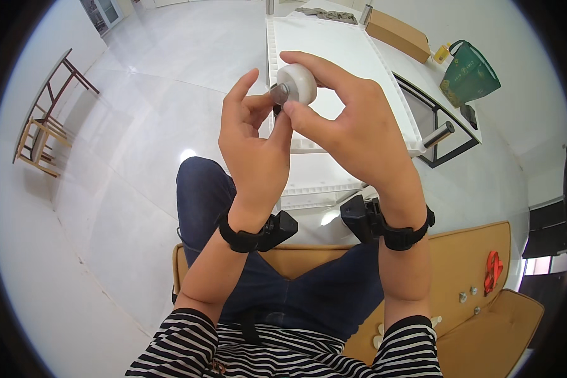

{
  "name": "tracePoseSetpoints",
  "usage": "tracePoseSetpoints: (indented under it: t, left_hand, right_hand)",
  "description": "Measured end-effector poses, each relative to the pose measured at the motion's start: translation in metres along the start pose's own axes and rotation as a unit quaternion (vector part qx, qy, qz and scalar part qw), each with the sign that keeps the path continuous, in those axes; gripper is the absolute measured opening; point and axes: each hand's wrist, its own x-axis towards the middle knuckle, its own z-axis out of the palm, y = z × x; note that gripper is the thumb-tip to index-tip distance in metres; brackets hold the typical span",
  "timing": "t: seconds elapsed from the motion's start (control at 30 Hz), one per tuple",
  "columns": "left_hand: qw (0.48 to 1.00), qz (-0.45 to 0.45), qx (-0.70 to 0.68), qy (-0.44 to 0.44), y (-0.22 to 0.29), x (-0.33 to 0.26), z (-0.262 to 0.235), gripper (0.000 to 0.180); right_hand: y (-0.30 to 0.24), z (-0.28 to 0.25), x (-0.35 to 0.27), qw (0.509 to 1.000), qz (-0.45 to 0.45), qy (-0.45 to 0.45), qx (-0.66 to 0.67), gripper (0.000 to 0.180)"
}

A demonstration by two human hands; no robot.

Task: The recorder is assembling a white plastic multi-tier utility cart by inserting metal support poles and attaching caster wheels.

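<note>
A small white caster wheel (302,83) with a grey metal-looking fitting on its left side is held up between both hands, above the near part of a white plastic shelf (334,47). My right hand (365,123) grips the wheel, thumb below and index finger over its top. On the fitting side, my left hand (255,145) pinches with thumb and fingers, its index finger pointing up. A small dark piece shows just under the fitting; its kind is unclear. My fingers partly cover the fitting.
Metal tubes (438,134) stick out at the shelf's corners. Behind it, a table carries a cardboard box (397,34), a yellow bottle (441,53) and a green bag (469,75). On the tan sofa (460,252) lie a red strap (493,271) and small metal parts (463,297). Wooden seats (41,142) stand left.
</note>
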Motion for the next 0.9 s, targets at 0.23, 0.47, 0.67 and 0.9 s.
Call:
tracePoseSetpoints:
  t: [0.23,0.47,0.67,0.9]
  left_hand:
    - [0.998,-0.004,-0.048,-0.037,-0.005,0.003,-0.004,0.039]
    - [0.969,-0.158,-0.157,-0.11,0.006,0.014,-0.013,0.035]
    - [0.995,-0.058,-0.067,-0.034,0.004,0.008,0.001,0.039]
    - [0.999,-0.024,0.034,0.033,0.009,-0.003,0.007,0.053]
  right_hand:
    - [-0.004,-0.006,0.002,0.999,0.036,-0.029,0.004,0.044]
    - [0.003,-0.005,0.0,0.999,0.034,-0.013,0.004,0.045]
    - [-0.007,0.0,0.003,0.999,0.042,-0.013,-0.023,0.045]
    - [-0.003,0.001,0.0,0.999,0.014,0.002,-0.029,0.044]
